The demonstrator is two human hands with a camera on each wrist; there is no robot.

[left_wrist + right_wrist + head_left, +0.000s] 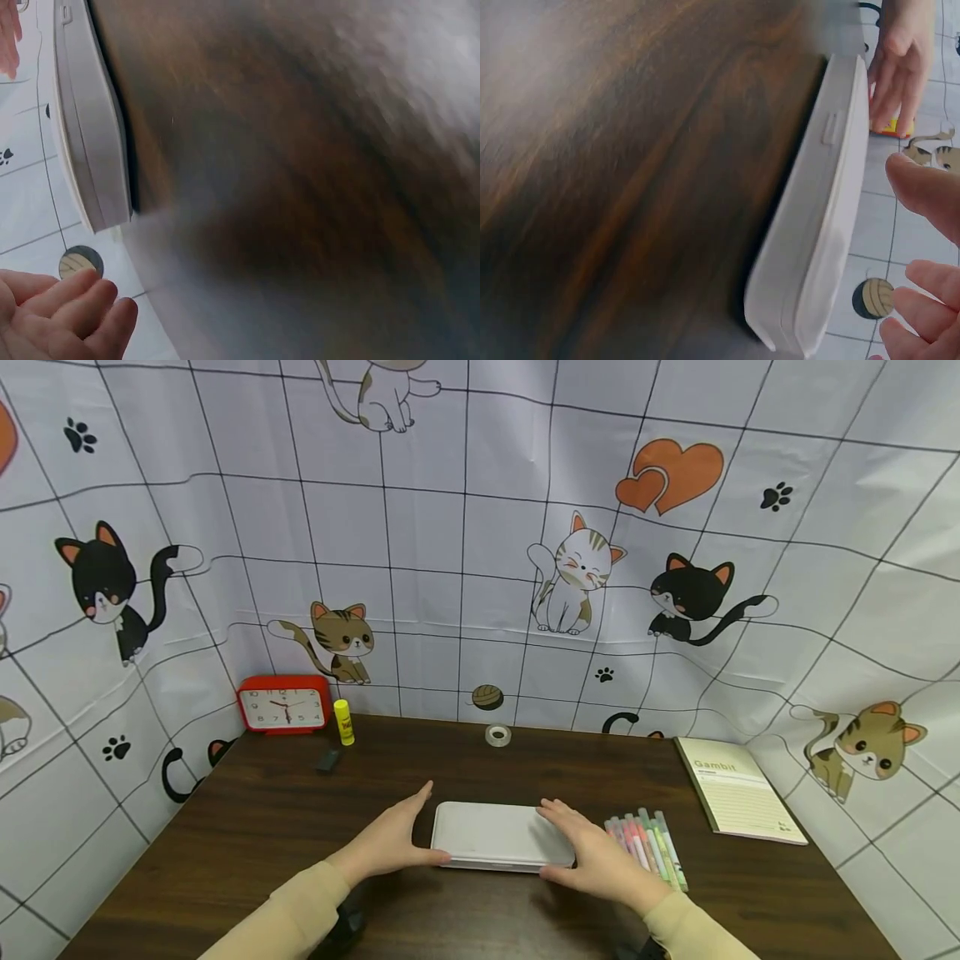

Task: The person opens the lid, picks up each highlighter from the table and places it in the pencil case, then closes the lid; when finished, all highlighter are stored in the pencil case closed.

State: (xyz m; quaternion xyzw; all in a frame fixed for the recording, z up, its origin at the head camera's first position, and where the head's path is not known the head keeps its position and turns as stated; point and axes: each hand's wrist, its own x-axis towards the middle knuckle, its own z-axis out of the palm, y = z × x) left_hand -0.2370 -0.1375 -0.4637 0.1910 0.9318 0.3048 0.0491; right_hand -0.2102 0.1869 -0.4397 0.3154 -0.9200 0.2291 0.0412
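A flat white case [491, 833] with rounded corners lies closed on the dark wooden table, a small latch on its front side in the right wrist view. My left hand [392, 837] is at the case's left end, thumb and fingers spread apart. At the right end, my right hand [596, 858] is spread likewise and covers that corner in the head view. In the left wrist view, the left fingers [82, 311] show a gap to the case [94, 142]. The right fingers [919, 311] also look apart from the case [810, 217] in the right wrist view.
Several capped markers [647, 845] lie just right of my right hand. Further right is a notepad [742, 789]. Along the back stand a red clock [285, 703], a yellow glue stick [343, 722] and a tape roll [497, 735]. A small dark block [328, 761] lies nearby.
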